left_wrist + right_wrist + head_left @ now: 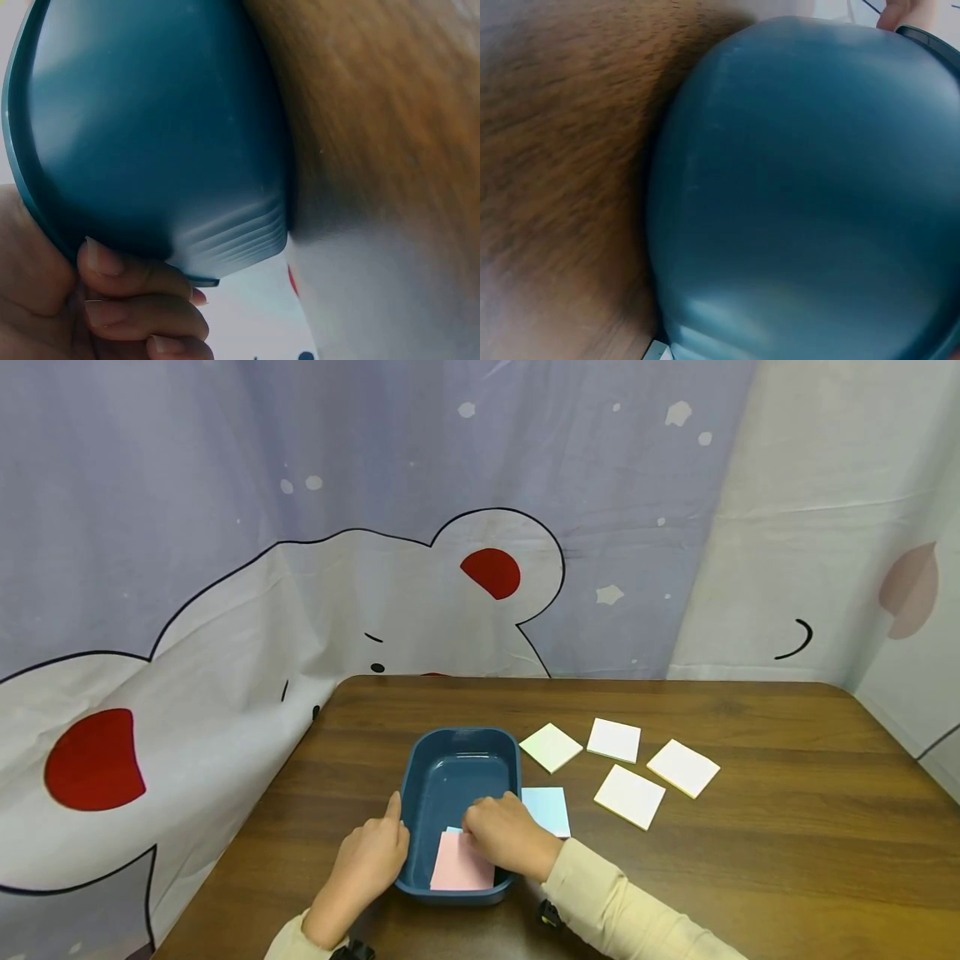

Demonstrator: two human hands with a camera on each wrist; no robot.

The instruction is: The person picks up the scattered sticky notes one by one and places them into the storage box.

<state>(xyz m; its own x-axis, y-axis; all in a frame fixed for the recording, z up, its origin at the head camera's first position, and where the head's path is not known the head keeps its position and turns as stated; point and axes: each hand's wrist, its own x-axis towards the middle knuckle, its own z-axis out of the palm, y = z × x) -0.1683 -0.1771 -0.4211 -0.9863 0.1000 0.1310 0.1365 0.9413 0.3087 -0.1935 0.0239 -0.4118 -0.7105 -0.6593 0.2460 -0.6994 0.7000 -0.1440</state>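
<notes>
A deep blue plastic tray [459, 777] stands on the table. My left hand [367, 856] holds its left rim, with the index finger lying straight along the edge; in the left wrist view the other fingers [142, 319] curl against the outer wall. Inside the tray's near end, my right hand [510, 835] pinches a pink sticky note pad [459, 867] by its upper right part. The fingertips there are mostly hidden. A light blue sliver [453, 829] peeks out behind the pink pad. The right wrist view is filled by the tray's outer wall [802, 187].
A light blue pad [546, 810] lies against the tray's right side. Further right are a pale green pad [551, 747] and several whitish pads, among them one at the back [614, 740] and one nearer [630, 796]. A patterned curtain [420, 460] hangs behind the wooden table [765, 860].
</notes>
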